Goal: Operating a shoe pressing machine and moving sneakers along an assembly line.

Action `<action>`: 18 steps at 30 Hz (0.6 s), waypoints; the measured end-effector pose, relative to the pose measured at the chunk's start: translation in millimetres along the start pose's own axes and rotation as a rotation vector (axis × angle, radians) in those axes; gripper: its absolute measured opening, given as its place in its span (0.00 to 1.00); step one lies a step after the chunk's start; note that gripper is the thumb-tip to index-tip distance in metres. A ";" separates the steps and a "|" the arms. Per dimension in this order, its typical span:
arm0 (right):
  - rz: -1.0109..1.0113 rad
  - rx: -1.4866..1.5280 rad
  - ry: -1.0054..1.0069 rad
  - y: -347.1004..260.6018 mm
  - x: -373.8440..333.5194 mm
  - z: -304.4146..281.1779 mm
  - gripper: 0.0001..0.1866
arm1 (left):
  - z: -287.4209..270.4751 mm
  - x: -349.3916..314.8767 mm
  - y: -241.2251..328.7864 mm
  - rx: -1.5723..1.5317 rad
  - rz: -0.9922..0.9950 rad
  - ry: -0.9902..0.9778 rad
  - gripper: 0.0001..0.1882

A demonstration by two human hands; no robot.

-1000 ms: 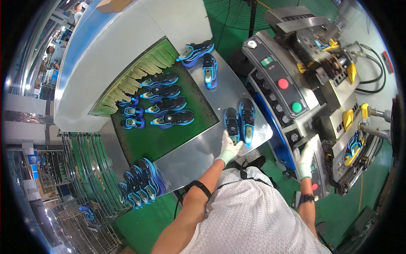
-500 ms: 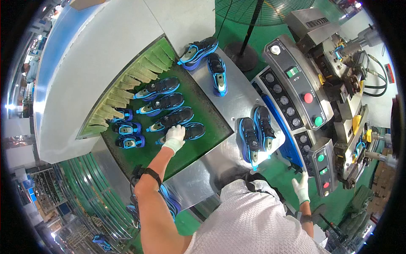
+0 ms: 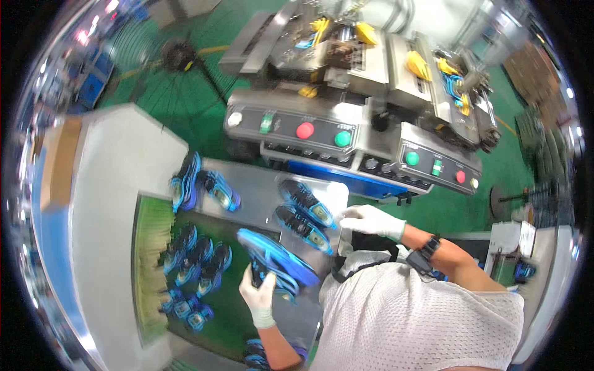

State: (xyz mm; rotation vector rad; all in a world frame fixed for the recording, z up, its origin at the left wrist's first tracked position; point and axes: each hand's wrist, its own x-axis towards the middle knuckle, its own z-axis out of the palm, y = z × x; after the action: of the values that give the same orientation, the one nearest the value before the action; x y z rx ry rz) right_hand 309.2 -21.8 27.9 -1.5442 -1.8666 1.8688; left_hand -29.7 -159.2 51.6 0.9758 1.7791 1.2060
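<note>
My left hand [image 3: 257, 295], in a white glove, grips a black and blue sports shoe [image 3: 275, 256] lifted above the metal table, tilted so that its blue sole shows. To its upper right, a pair of matching shoes [image 3: 303, 216] lies side by side on the metal tabletop [image 3: 247, 179]. Close to the near ends of that pair is my gloved right hand [image 3: 371, 221], fingers stretched out leftward and nothing visible in them. Several more such shoes [image 3: 198, 266] rest on the green conveyor belt [image 3: 223, 334] at the left.
Across the far side stands a machine with two control panels [image 3: 297, 123] bearing coloured buttons. Two more shoes [image 3: 204, 185] sit at the table's far left. A green strip curtain [image 3: 151, 266] hangs at the white housing [image 3: 111, 247]. Behind is a large fan [image 3: 179, 55].
My view has turned right toward the machine. My left hand has lifted a shoe off the belt and tilted it. My right hand has come up beside the pair on the table.
</note>
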 end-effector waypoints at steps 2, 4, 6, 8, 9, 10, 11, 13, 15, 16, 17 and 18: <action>-0.132 0.407 -0.345 -16.9 5.0 5.8 0.37 | 28.9 -5.7 15.9 -0.301 0.165 -0.105 0.32; -0.213 0.996 -0.755 -42.3 -4.9 20.7 0.41 | 48.7 7.5 2.8 -0.266 0.405 -0.213 0.41; -0.125 1.066 -0.690 -13.6 9.9 33.1 0.41 | 75.9 45.7 36.3 -0.511 0.183 -0.564 0.34; -0.233 1.292 -0.551 -35.8 -10.6 9.1 0.37 | 131.0 51.6 118.8 -0.626 0.364 -0.508 0.29; -0.435 1.059 -0.448 -31.0 -3.6 -3.8 0.30 | 113.0 66.1 112.5 -0.121 0.596 -0.447 0.29; -0.389 1.065 -0.354 -54.5 -22.3 -28.3 0.21 | 115.5 71.0 125.7 -0.111 0.541 -0.415 0.30; -0.344 1.072 -0.248 -74.6 -44.3 -54.2 0.14 | 123.5 74.5 138.5 -0.107 0.487 -0.394 0.31; -0.304 0.890 -0.206 -42.3 -41.2 -98.3 0.19 | 154.1 81.1 148.7 -0.130 0.275 -0.274 0.31; -0.374 0.947 -0.070 -16.4 -48.9 -132.2 0.33 | 186.7 101.0 141.2 -0.158 0.312 -0.326 0.31; -0.324 0.988 -0.078 -9.9 -58.9 -151.4 0.35 | 194.6 104.2 134.7 -0.173 0.294 -0.332 0.32; -0.430 1.062 -0.074 19.8 -53.5 -159.5 0.35 | 206.7 105.4 132.7 -0.207 0.271 -0.336 0.31; -0.418 1.159 -0.068 28.2 -60.6 -168.4 0.37 | 212.7 107.4 126.8 -0.208 0.250 -0.319 0.32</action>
State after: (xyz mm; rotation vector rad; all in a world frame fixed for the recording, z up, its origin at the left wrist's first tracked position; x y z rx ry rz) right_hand 466.8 49.1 82.4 -0.6304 -0.6701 2.1097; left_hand 137.1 47.9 97.7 1.2154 1.2857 1.2757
